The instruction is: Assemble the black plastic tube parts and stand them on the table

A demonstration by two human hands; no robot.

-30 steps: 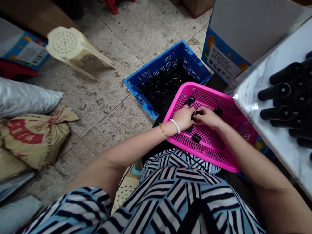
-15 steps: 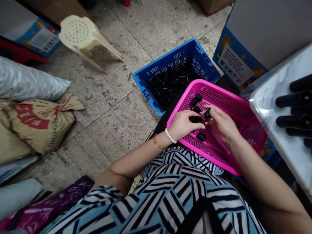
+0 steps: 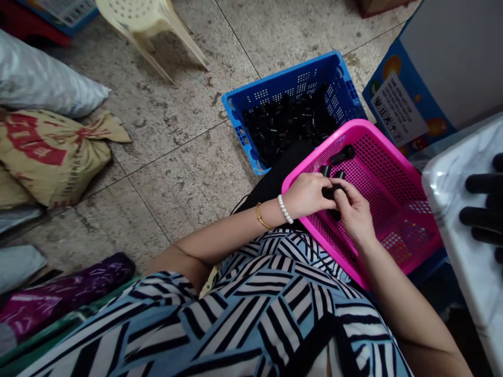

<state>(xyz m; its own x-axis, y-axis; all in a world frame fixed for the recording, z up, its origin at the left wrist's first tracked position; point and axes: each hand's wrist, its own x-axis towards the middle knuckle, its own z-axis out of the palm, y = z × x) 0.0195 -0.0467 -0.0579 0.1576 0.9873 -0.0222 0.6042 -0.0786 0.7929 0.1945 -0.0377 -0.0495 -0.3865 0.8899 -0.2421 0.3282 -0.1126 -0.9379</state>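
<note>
Two bare hands meet over one pink basket, a shallow plastic tub with a fine mesh of square holes and a smooth, rounded rim, resting on the person's lap. The left hand curls narrowly round small black pieces, and the right hand pinches at them with thumb and fingertips; how many are held is hidden by the fingers. These pieces are short, smooth cylinders, held inside the basket's left corner. At least two more lie loose along its left short edge.

Past that edge, on speckled stone tiles, stands one blue crate of hard plastic with slotted walls, its bottom covered in similar dark pieces too many to count. At the right, a glossy white table with grey marbling and a rounded corner carries at least five matt black tubes, lying near its right side of the view.

Two bands circle the left wrist: one pearl bracelet of round beads and one thin gold bangle. One cream stool of moulded plastic stands beyond.
</note>
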